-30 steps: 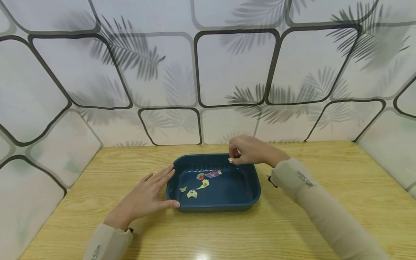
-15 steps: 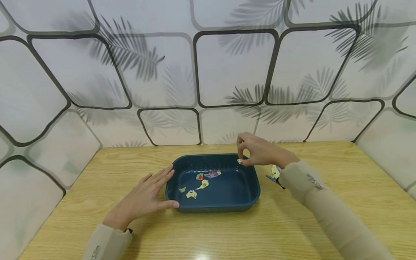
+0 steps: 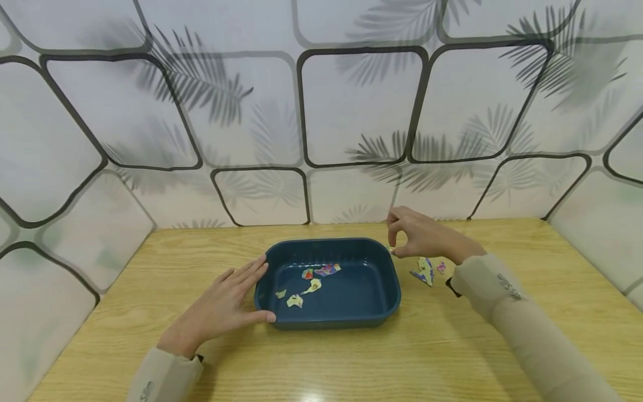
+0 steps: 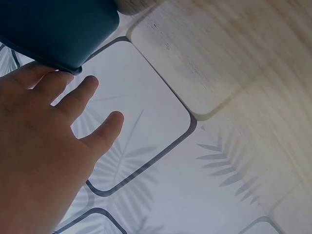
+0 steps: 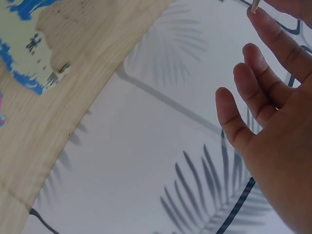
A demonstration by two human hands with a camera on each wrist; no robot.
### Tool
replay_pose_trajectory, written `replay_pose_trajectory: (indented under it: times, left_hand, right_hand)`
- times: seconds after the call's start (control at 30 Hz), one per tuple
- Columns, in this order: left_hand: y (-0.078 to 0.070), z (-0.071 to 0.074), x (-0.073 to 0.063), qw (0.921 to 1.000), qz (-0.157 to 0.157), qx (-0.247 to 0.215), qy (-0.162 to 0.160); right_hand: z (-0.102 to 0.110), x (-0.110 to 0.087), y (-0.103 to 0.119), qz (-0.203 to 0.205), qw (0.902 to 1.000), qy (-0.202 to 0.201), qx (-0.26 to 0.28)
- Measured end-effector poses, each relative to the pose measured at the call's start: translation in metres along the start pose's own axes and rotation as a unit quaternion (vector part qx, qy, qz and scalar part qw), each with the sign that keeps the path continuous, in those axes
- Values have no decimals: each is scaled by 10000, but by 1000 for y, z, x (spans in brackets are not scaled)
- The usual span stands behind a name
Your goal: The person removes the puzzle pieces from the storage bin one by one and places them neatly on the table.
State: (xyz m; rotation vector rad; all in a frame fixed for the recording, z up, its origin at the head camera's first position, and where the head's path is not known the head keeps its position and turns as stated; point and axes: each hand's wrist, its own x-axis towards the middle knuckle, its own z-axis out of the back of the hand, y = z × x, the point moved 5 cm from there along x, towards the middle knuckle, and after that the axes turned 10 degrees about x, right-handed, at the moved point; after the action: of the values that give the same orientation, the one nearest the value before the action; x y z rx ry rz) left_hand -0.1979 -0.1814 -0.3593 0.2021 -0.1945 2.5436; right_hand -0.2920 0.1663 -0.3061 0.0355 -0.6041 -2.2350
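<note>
My left hand (image 3: 221,312) rests its extended fingers and thumb on the left rim of a dark blue rectangular tray (image 3: 346,298). At the tray's back right corner, my right hand (image 3: 429,237) pinches a small pale flat piece (image 5: 255,6) between thumb and index finger; its outline is mostly hidden. Inside the tray, toward the left, lie a purple patterned piece (image 3: 327,270), a red-and-green piece (image 3: 307,273), and several pale yellow irregular pieces, one a cream piece with a tail (image 3: 312,286).
Right of the tray, a larger pale yellow piece with blue edges (image 3: 424,271) lies on the wooden table (image 3: 321,363), beside a small pink piece (image 3: 441,268). A patterned wall covering (image 3: 351,111) rises behind the table.
My right hand has moved right with its small piece, from above the tray to its back right corner. The pieces on the table have come into sight. My left hand stays put.
</note>
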Motion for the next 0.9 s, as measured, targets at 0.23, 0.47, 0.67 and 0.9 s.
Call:
replay_pose_trajectory:
  times: [0.23,0.47,0.67,0.9]
  left_hand:
    - [1,0,-1,9999,97,-23,79]
    - [0,0,0,10000,45,22,24]
    - [0,0,0,10000,35,40,12]
    - [0,1,-1,10000,51,4,-4]
  right_hand:
    - [9,-15,-9,-207,9997,-116,54]
    - [16,-32,-21,-422,9989,-209,-24]
    - [20,-46,-30,-514,9983,-263,-105]
    - [24,-58,-43,-658,9970,-250,-310]
